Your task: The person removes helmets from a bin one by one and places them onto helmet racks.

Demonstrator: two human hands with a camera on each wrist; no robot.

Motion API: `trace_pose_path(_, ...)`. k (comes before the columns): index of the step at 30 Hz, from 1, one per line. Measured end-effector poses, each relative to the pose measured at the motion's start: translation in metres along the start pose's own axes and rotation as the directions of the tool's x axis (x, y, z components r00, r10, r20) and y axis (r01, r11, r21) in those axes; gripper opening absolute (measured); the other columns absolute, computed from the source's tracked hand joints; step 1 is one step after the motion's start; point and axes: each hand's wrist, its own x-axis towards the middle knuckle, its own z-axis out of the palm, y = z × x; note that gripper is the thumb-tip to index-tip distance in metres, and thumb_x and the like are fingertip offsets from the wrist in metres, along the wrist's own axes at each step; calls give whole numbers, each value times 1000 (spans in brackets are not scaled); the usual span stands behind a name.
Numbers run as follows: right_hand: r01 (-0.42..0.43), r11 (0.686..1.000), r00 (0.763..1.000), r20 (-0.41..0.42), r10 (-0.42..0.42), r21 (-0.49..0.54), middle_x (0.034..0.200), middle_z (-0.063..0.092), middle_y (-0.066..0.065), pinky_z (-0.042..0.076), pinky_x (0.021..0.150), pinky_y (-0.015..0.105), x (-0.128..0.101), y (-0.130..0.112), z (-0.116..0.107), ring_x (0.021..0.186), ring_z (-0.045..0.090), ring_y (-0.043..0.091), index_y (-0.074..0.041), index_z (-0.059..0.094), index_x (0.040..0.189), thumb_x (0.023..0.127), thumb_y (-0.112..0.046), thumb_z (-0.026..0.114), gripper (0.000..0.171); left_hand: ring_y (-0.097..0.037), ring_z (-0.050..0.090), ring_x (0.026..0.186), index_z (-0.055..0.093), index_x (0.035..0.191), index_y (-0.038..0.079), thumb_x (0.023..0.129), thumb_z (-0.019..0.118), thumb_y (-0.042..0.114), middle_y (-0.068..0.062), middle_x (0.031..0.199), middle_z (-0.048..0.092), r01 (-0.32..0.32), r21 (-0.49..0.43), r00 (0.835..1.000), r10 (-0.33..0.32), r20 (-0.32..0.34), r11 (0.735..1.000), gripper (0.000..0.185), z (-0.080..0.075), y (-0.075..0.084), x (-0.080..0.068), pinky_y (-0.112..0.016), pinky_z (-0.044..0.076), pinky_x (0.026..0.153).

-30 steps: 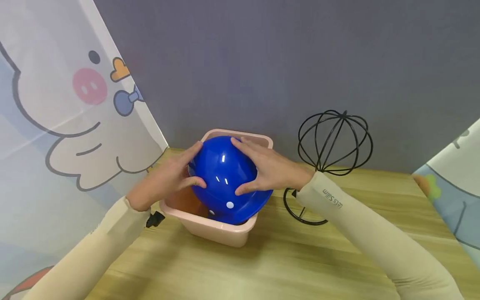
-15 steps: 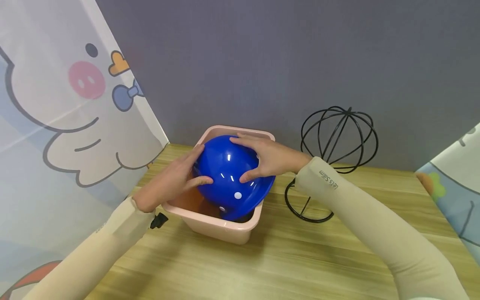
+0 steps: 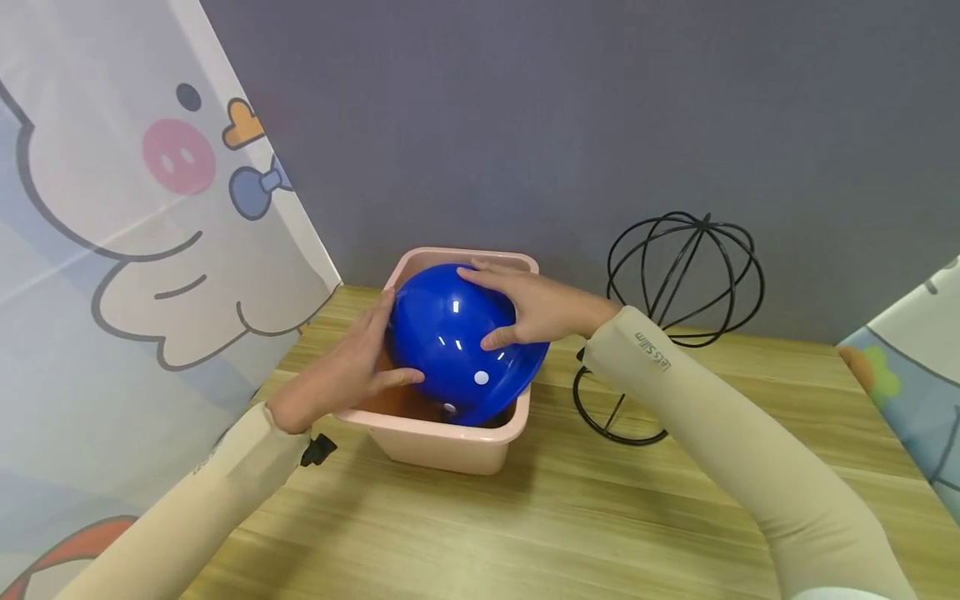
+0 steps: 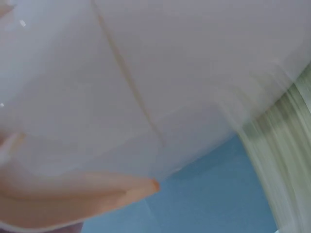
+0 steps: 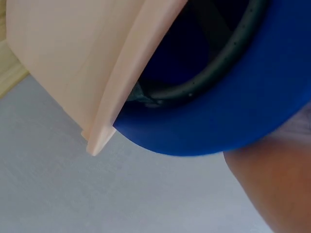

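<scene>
A glossy blue hard hat [image 3: 442, 333] with white dots sits tilted in a pink plastic bin [image 3: 442, 454], its brim toward the right front. My right hand [image 3: 536, 308] holds the dome from the right, fingers over the top and thumb on the near side. At the bin's left side, my left hand [image 3: 352, 362] grips the wall; its thumb reaches inward beside the hat. In the left wrist view, a finger [image 4: 107, 189] lies along the pale outer wall. The right wrist view shows the hat's underside with a dark headband [image 5: 175, 92], partly hidden by the bin.
Right of the bin stands a black wire stand [image 3: 622, 437] with a globe-shaped cage top, partly behind my right forearm. A grey wall [image 3: 525, 125] rises behind the wooden table [image 3: 600, 533]. Cartoon-printed sheets [image 3: 67, 333] border both sides.
The bin has shifted slightly left and turned. My left fingers have moved from the hat's left side to the bin's wall. My right hand stays on the hat, which has tilted slightly.
</scene>
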Motion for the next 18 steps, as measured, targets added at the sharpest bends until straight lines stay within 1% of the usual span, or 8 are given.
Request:
trace_pose_path(4,-23,1000,1000,-12,23,14,157,9,-1,37,97,55,-1,-2,-1,136,27,31,-32,12,152,72,-60,73,104,-44,24,134,-7,151,10,74,72,56,-22,152,13,19,-17,1000,-18,22,1000,120,-2,-3,2,-60,35,95)
trace_pose_path(8,-58,998,997,-44,59,22,154,17,0,40,95,54,1,-2,-2,134,29,29,-29,9,153,64,-65,75,116,-44,24,134,-3,152,8,66,77,59,-21,153,16,26,-12,999,-26,39,1000,128,-5,-4,6,-62,35,95)
trace_pose_path(11,-97,995,995,-20,97,10,153,17,3,41,94,54,3,-2,-2,132,31,30,-27,6,153,61,-67,77,123,-43,23,134,-5,152,9,64,77,61,-19,153,17,32,6,999,-33,43,999,131,-4,-3,8,-63,36,93)
trace_pose_path(15,-142,990,989,29,143,-12,156,11,5,38,96,56,5,-5,0,134,30,34,-26,0,153,58,-68,77,129,-40,24,132,-5,151,9,67,76,59,-19,151,20,39,28,999,-40,33,999,127,-3,-1,8,-61,38,92)
trace_pose_path(18,-156,987,987,24,157,-29,157,7,6,36,97,57,6,-7,3,135,28,35,-26,-2,153,58,-68,77,130,-38,26,130,-1,151,6,70,75,55,-19,150,22,29,37,1000,-30,9,999,122,-2,-2,8,-60,39,93)
